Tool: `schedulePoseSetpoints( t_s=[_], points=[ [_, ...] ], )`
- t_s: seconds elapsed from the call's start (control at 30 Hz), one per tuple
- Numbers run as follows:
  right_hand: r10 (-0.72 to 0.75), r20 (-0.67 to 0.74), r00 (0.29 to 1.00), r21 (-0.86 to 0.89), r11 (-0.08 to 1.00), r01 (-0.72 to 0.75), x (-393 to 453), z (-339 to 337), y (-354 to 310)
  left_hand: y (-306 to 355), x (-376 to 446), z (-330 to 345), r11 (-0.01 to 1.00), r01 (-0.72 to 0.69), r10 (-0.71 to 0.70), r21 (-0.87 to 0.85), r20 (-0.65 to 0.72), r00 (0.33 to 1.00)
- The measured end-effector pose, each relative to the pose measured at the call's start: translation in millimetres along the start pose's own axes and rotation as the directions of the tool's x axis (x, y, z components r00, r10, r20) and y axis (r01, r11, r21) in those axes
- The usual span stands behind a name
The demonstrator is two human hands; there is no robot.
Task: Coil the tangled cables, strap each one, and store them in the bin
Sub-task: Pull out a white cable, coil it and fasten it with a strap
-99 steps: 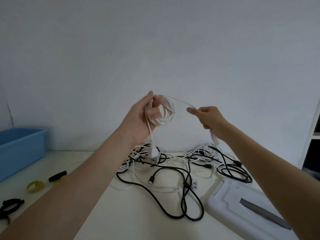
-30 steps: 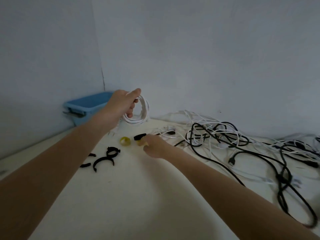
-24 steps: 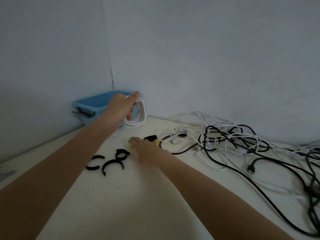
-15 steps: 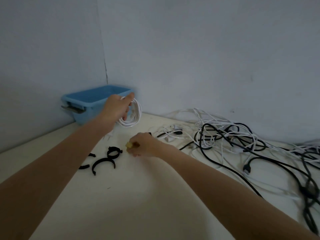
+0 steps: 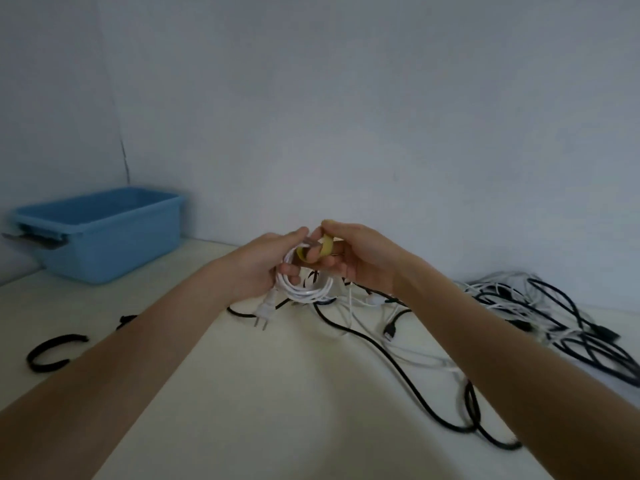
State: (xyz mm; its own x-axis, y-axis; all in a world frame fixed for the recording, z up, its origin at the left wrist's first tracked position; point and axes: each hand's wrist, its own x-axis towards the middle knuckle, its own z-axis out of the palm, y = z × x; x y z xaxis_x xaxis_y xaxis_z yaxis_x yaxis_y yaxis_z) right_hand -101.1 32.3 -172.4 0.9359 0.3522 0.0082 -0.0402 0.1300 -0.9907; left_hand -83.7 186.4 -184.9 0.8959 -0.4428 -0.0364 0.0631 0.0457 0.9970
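Pale walls meet in a corner behind a cream bench; blue bin sits at the bench's far left corner, against the wall.

Left hand grips the white coil, fingers curled through the loops, held above the bench near its middle. Plug dangles from the coil, prongs down (whether it touches the bench, cannot tell). Right hand pinches a yellow strap against the top of the coil; thumb on top, fingers curled under.

Step in hand, by my reading: strapping this coil. To do it well, keep the left grip firm so the loops stay stacked, pass the strap through the centre and draw it snug before closing. Tuck the plug tail in first, or it will swing and snag.

Room: tangle of black and white cables crowds the right side and trails toward the near edge. Left side is freer, only a black strap lying near the left edge. Path from hands to bin looks unobstructed; lift the coil above the pile so the plug does not catch.
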Motion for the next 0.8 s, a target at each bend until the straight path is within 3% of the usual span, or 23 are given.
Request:
schedulePoseSetpoints(
  t_s=[0.13, 0.23, 0.4, 0.57, 0.8],
  points=[
    [-0.044, -0.109, 0.993, 0.029, 0.998, 0.047, -19, -20, -6, 0, 5, 25, 0.999, 0.012, -0.007, -0.035, 0.147, 0.989],
    [-0.046, -0.162, 0.986, 0.065, 0.996, 0.057, -29, -31, -11, 1, 7, 37, 0.998, 0.018, -0.008, -0.053, 0.180, 0.984],
    [-0.104, -0.110, 0.989, 0.206, 0.971, 0.125, -45, -40, -15, 7, 11, 46, 0.992, 0.027, -0.003, -0.125, 0.195, 0.981],
    [-0.151, -0.156, 0.976, -0.043, 0.988, 0.146, -52, -45, -19, 8, 11, 52, 0.984, 0.098, -0.064, -0.150, 0.215, 0.975],
    [-0.109, -0.185, 0.977, -0.239, 0.969, 0.063, -63, -46, -26, 8, 17, 62, 0.980, 0.130, -0.126, -0.148, 0.040, 0.991]
  ],
)
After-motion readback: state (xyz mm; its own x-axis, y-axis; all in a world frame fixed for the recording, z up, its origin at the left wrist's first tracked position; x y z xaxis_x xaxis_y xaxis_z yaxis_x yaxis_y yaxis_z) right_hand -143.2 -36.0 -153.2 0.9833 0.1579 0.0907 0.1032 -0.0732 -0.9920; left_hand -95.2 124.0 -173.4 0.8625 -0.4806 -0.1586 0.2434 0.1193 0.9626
